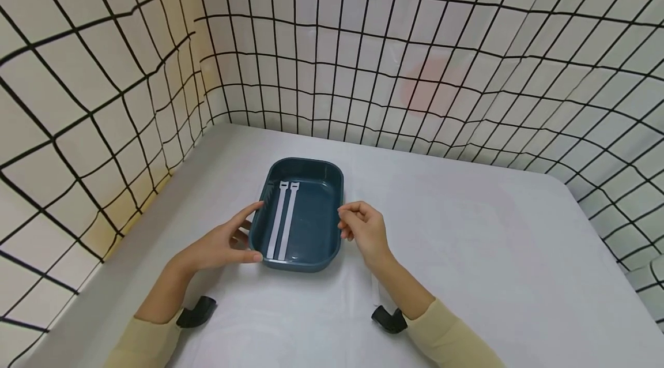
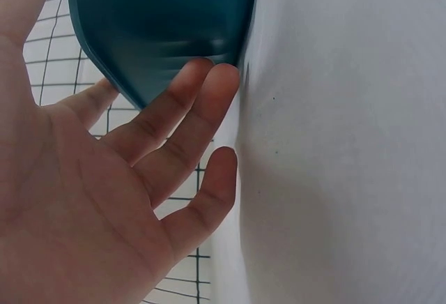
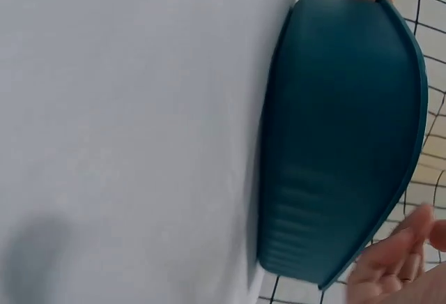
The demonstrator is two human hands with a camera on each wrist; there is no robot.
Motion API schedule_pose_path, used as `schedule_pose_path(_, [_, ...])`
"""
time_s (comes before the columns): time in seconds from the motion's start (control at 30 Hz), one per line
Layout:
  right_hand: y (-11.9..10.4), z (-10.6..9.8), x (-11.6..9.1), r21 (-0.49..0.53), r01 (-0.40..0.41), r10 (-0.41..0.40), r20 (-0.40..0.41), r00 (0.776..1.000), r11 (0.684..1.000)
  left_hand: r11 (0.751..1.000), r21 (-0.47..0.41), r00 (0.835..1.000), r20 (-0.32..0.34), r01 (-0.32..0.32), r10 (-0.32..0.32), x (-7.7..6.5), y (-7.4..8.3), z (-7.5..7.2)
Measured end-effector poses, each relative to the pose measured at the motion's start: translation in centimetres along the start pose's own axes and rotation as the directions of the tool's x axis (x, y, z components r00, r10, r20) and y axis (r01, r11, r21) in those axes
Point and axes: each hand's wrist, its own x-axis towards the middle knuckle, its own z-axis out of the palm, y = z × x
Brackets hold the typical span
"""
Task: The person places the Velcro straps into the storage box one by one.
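Note:
A dark teal tray (image 1: 316, 224) with raised walls rests on the white surface. Inside it, toward its left side, two pale slotted-head straps (image 1: 287, 224) lie side by side. My left hand (image 1: 220, 247) is at the tray's near left corner, fingers spread along the outer wall and thumb at the near rim. In the left wrist view, fingertips (image 2: 219, 84) lie against or close to the tray's outside. My right hand (image 1: 365, 229) is by the right rim, thumb and index tips together, other fingers curled. Nothing shows between them, and whether they touch the rim is unclear.
Black wire mesh (image 1: 337, 62) stands along the back and sides of the white-covered table (image 1: 482, 252). A black curved piece (image 1: 197, 311) is beside the left sleeve, and a similar black piece (image 1: 389, 320) beside the right sleeve.

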Motion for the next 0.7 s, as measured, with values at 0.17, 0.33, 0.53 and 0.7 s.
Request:
schedule_pose_path(0.17, [0.4,-1.1,0.0,-0.092,-0.064,0.059,-0.052,0.997,0.994,1.0,0.001,1.0,-0.006,0.001,-0.001,0.0,0.1,0.0])
schedule_pose_path(0.33, [0.6,-2.3,-0.2,-0.165,-0.129,0.115,-0.093,0.989,0.978,1.0,-0.001,1.0,-0.003,0.0,0.0,0.1,0.1,0.0])
schedule_pose_path(0.53, [0.3,-3.8,-0.2,-0.213,-0.179,0.157,-0.119,0.98,0.96,1.0,0.0,1.0,0.001,-0.003,0.003,0.0,0.0,-0.1])
schedule_pose_path(0.7, [0.1,-5.1,0.1,-0.285,-0.216,0.185,-0.131,0.974,0.934,1.0,0.003,1.0,-0.004,0.002,-0.002,0.1,0.2,0.1])
